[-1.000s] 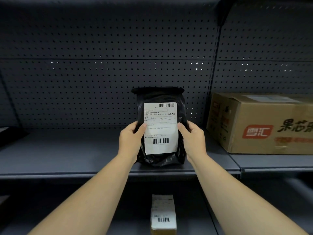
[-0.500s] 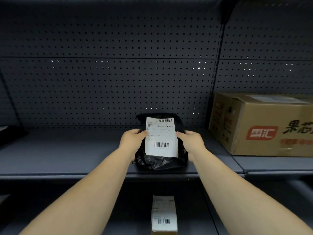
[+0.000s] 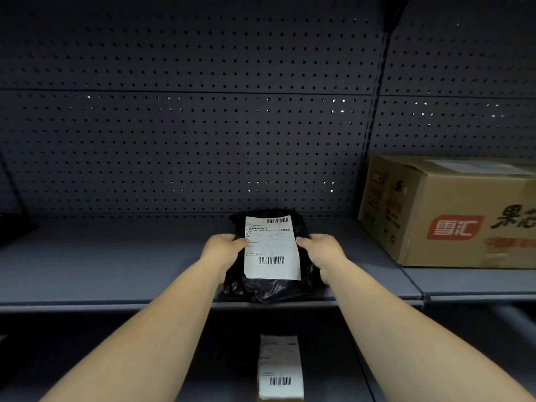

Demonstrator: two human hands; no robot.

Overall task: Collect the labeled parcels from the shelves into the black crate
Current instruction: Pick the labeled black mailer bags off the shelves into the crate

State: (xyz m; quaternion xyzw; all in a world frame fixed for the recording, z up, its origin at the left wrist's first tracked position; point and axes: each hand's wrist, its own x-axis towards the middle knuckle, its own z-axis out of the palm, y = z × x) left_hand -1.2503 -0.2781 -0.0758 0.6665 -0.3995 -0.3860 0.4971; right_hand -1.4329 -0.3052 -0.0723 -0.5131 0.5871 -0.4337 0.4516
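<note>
A black plastic parcel (image 3: 269,290) with a white barcode label on its face lies tilted back near the front edge of the grey shelf (image 3: 116,268). My left hand (image 3: 222,250) grips its left side, thumb on the label's edge. My right hand (image 3: 320,252) grips its right side in the same way. On the shelf below, a small brown box (image 3: 280,369) with a white label lies between my forearms. The black crate is not in view.
A large brown cardboard carton (image 3: 452,213) with red and black print stands on the neighbouring shelf section to the right. Dark pegboard (image 3: 185,126) forms the back wall. A dark object (image 3: 14,227) sits at the far left edge.
The parcel stood upright a second ago. Both hands have tipped it backward and lowered it, so it now lies nearly flat on the shelf with the label facing up.
</note>
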